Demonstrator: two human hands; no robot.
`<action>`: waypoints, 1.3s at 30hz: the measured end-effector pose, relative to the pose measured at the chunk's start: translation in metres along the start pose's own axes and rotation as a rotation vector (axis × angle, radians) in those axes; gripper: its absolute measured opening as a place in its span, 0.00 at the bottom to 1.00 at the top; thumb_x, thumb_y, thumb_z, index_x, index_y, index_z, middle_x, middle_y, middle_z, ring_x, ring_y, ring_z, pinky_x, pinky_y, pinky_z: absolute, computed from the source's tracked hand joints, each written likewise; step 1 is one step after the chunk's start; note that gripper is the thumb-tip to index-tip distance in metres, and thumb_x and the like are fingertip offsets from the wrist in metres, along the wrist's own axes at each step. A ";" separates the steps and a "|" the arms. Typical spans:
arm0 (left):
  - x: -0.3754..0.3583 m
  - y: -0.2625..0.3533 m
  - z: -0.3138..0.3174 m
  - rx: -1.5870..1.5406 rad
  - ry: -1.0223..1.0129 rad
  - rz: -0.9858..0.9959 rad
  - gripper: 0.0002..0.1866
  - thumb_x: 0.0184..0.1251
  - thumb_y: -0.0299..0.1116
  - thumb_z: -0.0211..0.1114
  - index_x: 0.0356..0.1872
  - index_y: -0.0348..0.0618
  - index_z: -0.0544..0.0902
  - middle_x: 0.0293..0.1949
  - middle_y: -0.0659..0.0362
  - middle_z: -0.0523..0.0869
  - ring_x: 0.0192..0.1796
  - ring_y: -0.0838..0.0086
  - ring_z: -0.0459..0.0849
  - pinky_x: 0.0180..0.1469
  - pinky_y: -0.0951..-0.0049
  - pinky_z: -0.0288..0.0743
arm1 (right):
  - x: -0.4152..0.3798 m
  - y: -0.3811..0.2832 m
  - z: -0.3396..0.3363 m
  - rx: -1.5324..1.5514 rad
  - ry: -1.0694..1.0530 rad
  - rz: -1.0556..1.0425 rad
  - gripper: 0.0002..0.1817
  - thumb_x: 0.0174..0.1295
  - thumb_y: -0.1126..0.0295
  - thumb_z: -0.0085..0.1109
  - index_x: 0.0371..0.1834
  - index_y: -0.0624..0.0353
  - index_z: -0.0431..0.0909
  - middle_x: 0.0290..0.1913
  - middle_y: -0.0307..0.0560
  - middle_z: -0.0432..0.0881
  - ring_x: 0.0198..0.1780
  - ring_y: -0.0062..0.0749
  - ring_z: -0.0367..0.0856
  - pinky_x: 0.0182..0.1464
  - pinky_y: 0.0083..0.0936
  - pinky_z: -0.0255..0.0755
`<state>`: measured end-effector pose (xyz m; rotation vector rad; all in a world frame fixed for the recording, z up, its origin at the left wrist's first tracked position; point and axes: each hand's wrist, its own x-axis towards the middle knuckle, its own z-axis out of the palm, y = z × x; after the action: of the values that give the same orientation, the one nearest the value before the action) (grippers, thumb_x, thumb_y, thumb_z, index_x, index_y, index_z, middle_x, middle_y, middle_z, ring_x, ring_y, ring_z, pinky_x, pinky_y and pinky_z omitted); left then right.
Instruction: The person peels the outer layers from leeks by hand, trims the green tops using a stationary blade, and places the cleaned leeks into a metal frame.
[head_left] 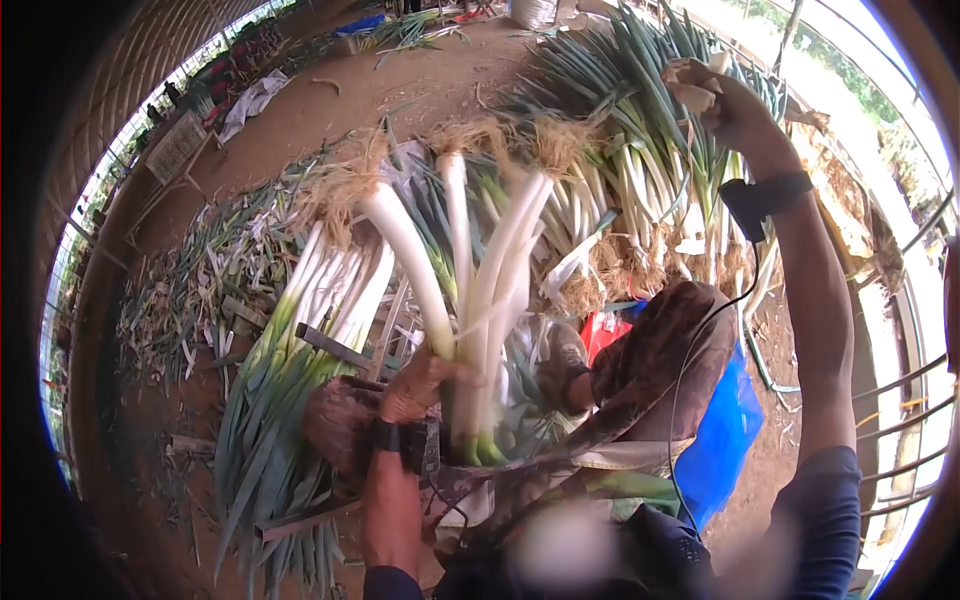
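Left hand [415, 388]: grip closed around several leeks [410, 245], roots up, white stems fanned above the lap. Right hand [702, 90]: raised, fingers curled, well apart from them; cannot tell whether its grip holds anything. Bundle [275, 400] beside left knee, leaves hanging down. Pile [650, 185] ahead and right. Blue sheet [722, 435] beside right leg.
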<state>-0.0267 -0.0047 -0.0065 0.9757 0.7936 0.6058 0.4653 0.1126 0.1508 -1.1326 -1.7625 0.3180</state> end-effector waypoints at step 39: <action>0.041 0.099 0.039 0.197 -0.370 0.362 0.47 0.52 0.53 0.81 0.70 0.39 0.71 0.57 0.54 0.84 0.61 0.65 0.82 0.65 0.66 0.77 | -0.042 -0.222 0.164 1.069 -0.516 0.052 0.22 0.61 0.66 0.73 0.55 0.63 0.80 0.52 0.47 0.81 0.51 0.36 0.82 0.51 0.29 0.81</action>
<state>0.0188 0.0504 0.0822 1.3820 0.3521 0.6380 0.2111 0.0049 0.1897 -0.3098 -1.5817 1.4744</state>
